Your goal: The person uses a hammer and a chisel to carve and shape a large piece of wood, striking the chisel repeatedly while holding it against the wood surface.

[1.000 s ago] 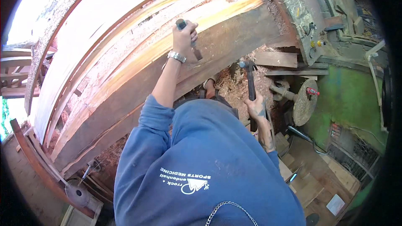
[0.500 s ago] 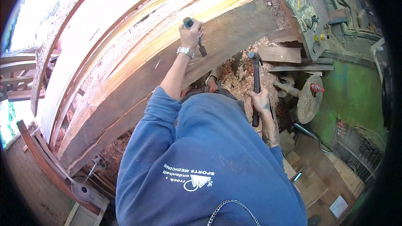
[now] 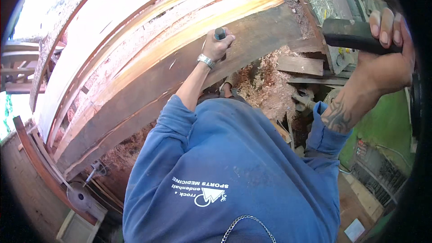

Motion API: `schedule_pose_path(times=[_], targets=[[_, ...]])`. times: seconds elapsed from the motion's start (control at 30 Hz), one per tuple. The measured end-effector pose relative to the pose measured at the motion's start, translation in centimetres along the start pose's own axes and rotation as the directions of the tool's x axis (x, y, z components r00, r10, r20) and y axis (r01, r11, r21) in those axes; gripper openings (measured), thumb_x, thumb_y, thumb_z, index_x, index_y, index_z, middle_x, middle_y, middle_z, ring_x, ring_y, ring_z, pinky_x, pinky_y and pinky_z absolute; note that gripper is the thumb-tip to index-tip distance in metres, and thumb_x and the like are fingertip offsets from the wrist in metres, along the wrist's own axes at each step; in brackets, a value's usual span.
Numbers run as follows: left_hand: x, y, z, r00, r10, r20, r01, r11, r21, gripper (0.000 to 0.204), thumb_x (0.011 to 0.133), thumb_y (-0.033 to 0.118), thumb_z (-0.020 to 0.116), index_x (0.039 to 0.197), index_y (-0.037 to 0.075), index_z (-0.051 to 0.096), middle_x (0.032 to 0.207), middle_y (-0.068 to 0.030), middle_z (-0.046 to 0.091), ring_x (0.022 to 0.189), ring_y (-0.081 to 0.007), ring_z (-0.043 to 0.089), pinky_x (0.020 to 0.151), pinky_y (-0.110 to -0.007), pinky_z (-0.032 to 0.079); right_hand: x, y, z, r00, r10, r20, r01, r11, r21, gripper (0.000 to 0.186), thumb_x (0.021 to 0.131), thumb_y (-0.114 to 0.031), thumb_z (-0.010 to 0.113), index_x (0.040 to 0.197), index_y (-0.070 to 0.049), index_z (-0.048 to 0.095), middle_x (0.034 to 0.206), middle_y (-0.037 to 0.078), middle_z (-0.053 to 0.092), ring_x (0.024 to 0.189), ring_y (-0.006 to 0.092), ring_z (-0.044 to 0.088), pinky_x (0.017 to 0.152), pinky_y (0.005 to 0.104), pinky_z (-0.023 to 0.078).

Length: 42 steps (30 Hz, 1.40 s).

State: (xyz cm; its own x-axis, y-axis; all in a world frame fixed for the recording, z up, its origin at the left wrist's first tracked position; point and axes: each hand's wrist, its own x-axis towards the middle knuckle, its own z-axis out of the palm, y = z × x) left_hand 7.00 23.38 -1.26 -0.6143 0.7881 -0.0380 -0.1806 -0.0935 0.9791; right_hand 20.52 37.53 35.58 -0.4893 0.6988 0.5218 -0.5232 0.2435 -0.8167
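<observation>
My left hand point(image 3: 215, 48) is wrapped round the dark handle of a chisel point(image 3: 219, 33), held upright over a wide dark brown plank point(image 3: 261, 29). The blade is hidden beneath that hand. A watch with a metal band is on the left wrist. Raised high at the right, close to the camera, my right hand point(image 3: 382, 67) grips a hammer by its black handle point(image 3: 344, 33). The hammer's head is out of sight.
Pale long boards point(image 3: 148, 40) lie beyond the dark plank. Wood shavings point(image 3: 265, 78) cover the ground beside a short wooden block point(image 3: 300, 64). A green panel point(image 3: 382, 121) stands at the right. A grey metal disc-shaped part point(image 3: 83, 198) sits at the lower left.
My right hand has swung the hammer up and to the right, from beside my body. My left hand has shifted slightly right and down with the chisel, now more upright.
</observation>
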Motion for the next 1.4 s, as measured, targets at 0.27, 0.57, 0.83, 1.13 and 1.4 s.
schedule_pose_path(times=[0.27, 0.57, 0.83, 1.13, 1.4], targets=[[0.5, -1.0, 1.6, 0.829, 0.542, 0.136, -0.506, 0.625, 0.594, 0.019, 0.076, 0.015, 0.069, 0.089, 0.003, 0.063, 0.064, -0.0044, 0.06, 0.059, -0.0129, 0.056, 0.055, -0.03, 0.045, -16.9, 14.0, -5.1, 0.559, 0.798, 0.226, 0.089, 0.212, -0.973, 0.025, 0.078, -0.008, 0.061, 0.101, -0.001, 0.052, 0.072, 0.027, 0.058, 0.075, 0.048, 0.062, 0.065, 0.0513, 0.047], [0.8, -0.1, 0.4, 1.0, -0.003, -0.006, 0.003, 1.0, 0.013, 0.019, 0.083, 0.011, 0.066, 0.066, 0.004, 0.06, 0.058, -0.0003, 0.058, 0.052, -0.0081, 0.053, 0.048, -0.026, 0.042, -8.8, 7.4, 1.6, 0.934, 0.327, -0.141, -0.355, 0.82, -0.449, 0.011, 0.088, -0.003, 0.06, 0.081, -0.005, 0.052, 0.064, -0.002, 0.052, 0.044, 0.0065, 0.046, 0.04, 0.0247, 0.038], [1.6, -2.9, -0.6, 0.996, -0.056, -0.068, 0.045, 0.987, -0.154, 0.015, 0.085, 0.013, 0.065, 0.073, 0.003, 0.062, 0.059, -0.0015, 0.06, 0.048, -0.0094, 0.053, 0.044, -0.027, 0.04, -20.5, 15.1, -5.2, 0.57, 0.819, -0.068, -0.208, 0.064, -0.976, 0.028, 0.079, -0.012, 0.059, 0.103, 0.002, 0.055, 0.08, 0.025, 0.062, 0.08, 0.0413, 0.063, 0.071, 0.0474, 0.048], [2.6, -0.9, -7.1, 0.723, -0.395, -0.567, -0.053, 0.786, -0.616, 0.032, 0.089, 0.007, 0.055, 0.063, 0.015, 0.037, 0.05, 0.0063, 0.036, 0.041, -0.0074, 0.037, 0.037, -0.025, 0.03, -30.4, 13.6, -12.5, 0.419, 0.831, -0.366, -0.59, -0.057, -0.805, 0.032, 0.073, -0.019, 0.066, 0.094, 0.002, 0.056, 0.076, 0.023, 0.061, 0.074, 0.0367, 0.064, 0.066, 0.0436, 0.049], [4.1, -1.0, 1.0, 0.966, -0.178, -0.188, 0.056, 0.854, -0.517, 0.029, 0.087, 0.003, 0.06, 0.066, 0.011, 0.041, 0.057, 0.0029, 0.039, 0.046, -0.0084, 0.04, 0.043, -0.025, 0.035, -40.5, 13.4, -17.6, 0.082, 0.803, -0.59, -0.94, -0.134, -0.314, 0.022, 0.079, -0.015, 0.068, 0.069, -0.001, 0.055, 0.048, 0.006, 0.052, 0.036, 0.0173, 0.049, 0.039, 0.035, 0.04]])
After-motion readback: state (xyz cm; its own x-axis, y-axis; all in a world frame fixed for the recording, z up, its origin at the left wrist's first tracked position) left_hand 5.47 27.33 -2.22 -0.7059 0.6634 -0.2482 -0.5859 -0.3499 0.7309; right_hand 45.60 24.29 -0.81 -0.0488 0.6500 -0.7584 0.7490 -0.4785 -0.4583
